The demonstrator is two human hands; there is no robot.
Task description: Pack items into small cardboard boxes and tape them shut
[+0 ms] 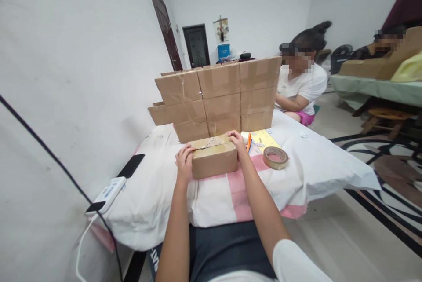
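A small cardboard box (214, 159) lies on the white and pink cloth (231, 185) covering a low table in front of me. My left hand (184, 161) grips its left end with curled fingers. My right hand (236, 140) rests on its far right top corner, fingers bent over the edge. A strip of tape runs along the box's top seam. A roll of brown tape (275, 157) lies just right of the box.
A stack of sealed cardboard boxes (217, 97) stands behind the small box. A yellow sheet (263, 139) and an orange-handled tool (249, 141) lie nearby. A phone (132, 165) and a power strip (107, 194) sit at left. Another person (301, 84) sits at the far right.
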